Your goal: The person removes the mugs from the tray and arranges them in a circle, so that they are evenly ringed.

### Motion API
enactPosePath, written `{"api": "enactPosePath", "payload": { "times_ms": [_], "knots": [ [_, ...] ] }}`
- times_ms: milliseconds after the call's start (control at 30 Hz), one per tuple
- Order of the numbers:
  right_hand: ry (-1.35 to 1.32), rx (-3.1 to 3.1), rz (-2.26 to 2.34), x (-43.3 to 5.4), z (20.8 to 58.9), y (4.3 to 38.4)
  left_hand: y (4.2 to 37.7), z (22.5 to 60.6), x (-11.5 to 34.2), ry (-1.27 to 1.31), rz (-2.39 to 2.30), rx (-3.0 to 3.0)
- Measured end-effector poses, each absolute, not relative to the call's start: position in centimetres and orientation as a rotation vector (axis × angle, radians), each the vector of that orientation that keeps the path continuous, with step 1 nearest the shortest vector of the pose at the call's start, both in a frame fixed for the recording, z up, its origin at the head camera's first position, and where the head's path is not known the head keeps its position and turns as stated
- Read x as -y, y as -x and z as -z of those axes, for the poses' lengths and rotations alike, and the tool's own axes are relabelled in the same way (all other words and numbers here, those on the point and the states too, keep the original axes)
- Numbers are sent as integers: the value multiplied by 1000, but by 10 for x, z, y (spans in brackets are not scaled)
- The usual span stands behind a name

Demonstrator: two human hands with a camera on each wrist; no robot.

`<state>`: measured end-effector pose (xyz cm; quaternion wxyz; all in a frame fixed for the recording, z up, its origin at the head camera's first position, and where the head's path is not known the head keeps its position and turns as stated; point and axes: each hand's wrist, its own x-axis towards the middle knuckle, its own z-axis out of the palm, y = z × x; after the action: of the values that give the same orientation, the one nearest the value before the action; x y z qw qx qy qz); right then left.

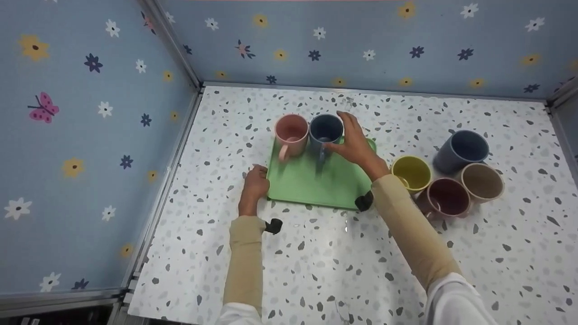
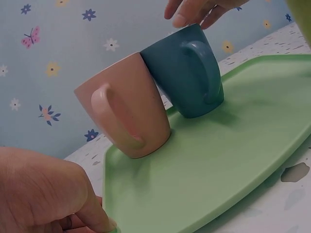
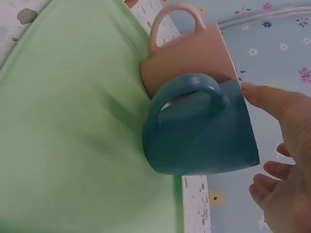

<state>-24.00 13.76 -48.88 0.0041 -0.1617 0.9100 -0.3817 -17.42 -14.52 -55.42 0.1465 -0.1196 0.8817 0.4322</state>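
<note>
A pink mug (image 1: 297,148) and a blue mug (image 1: 315,143) stand upright side by side along the far part of a green tray (image 1: 316,187), handles toward the near side. My left hand (image 1: 256,184) pinches the tray's left edge; in the left wrist view its thumb lies at the rim. My right hand (image 1: 356,143) is at the blue mug's rim with fingers spread, the thumb on the near side and the other fingers beyond. In the right wrist view the thumb tip is at the rim of the blue mug (image 3: 199,141), with the fingers apart from its wall.
Right of the tray stand a yellow mug (image 1: 412,174), a second blue mug (image 1: 445,155), a beige mug (image 1: 483,180) and a maroon mug (image 1: 447,198), close together. Flower-patterned walls (image 1: 293,40) border the speckled table (image 1: 307,262) at the back and sides.
</note>
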Motion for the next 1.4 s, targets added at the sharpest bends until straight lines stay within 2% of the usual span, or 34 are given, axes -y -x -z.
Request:
{"api": "enactPosePath", "payload": {
  "times_ms": [433, 833, 1400],
  "knots": [
    [494, -2739, 1215, -132, 495, 254, 175, 554, 145, 355, -1273, -2522],
    [419, -2809, 1255, -129, 498, 250, 174, 555, 144, 355, -1273, -2524],
    [88, -3117, 1222, -137, 497, 238, 176, 556, 144, 386, -1307, -2462]
  ]
}}
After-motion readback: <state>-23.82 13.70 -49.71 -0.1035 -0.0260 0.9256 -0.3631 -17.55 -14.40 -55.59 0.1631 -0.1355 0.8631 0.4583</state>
